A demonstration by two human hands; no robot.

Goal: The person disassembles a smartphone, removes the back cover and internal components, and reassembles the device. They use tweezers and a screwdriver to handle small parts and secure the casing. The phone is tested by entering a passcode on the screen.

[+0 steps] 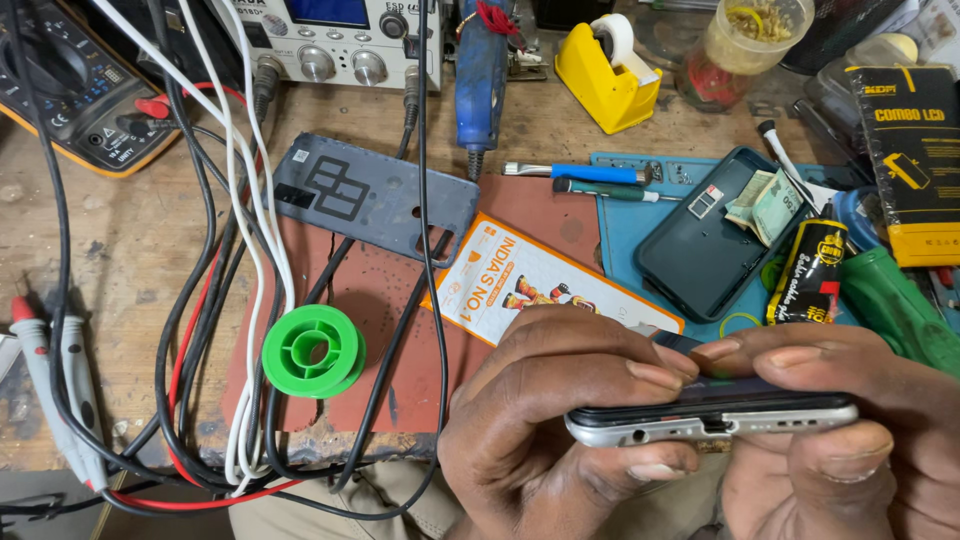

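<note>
Both hands, left hand point(540, 420) and right hand point(850, 440), pinch a slim silver-edged smartphone point(710, 415) edgewise at the near edge, beside a round green plastic spool point(313, 350) on the worn rust-red mat point(390, 300).

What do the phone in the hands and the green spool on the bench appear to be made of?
Phone: the side frame looks like silver metal or metal-painted plastic with a soft sheen, and the dark front looks like glass. Both the left hand and the right hand grip it. Green spool: probably moulded plastic, uniformly coloured and slightly glossy.
</note>
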